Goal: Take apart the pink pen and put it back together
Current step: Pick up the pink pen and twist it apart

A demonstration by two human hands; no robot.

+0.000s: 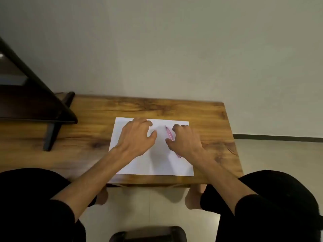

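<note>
Lying on the white sheet of paper (157, 165), the pink pen (169, 133) is thin and seems to be in one piece, with its pointed tip directed away from the person and its far part visible between the two hands. Its near part passes under the right hand (186, 140), and a small pink end appears again below the wrist, near the right part of the sheet. No brand, label or writing can be read on the pen or on the paper; the view is a little blurred. The left hand (138, 135) is over the left half of the sheet, palm down, with the fingers spread loosely and slightly curved; it holds nothing and is apart from the pen. The right hand is also palm down with bent fingers, and its thumb (168, 141) is just beside the pen body. It looks like the thumb touches the pen, but I cannot tell this surely, and the hand is not closed around it. The paper lies on a wooden table (209, 116), near its front edge. A dark stand (52, 119) is on the left part of the table.
</note>
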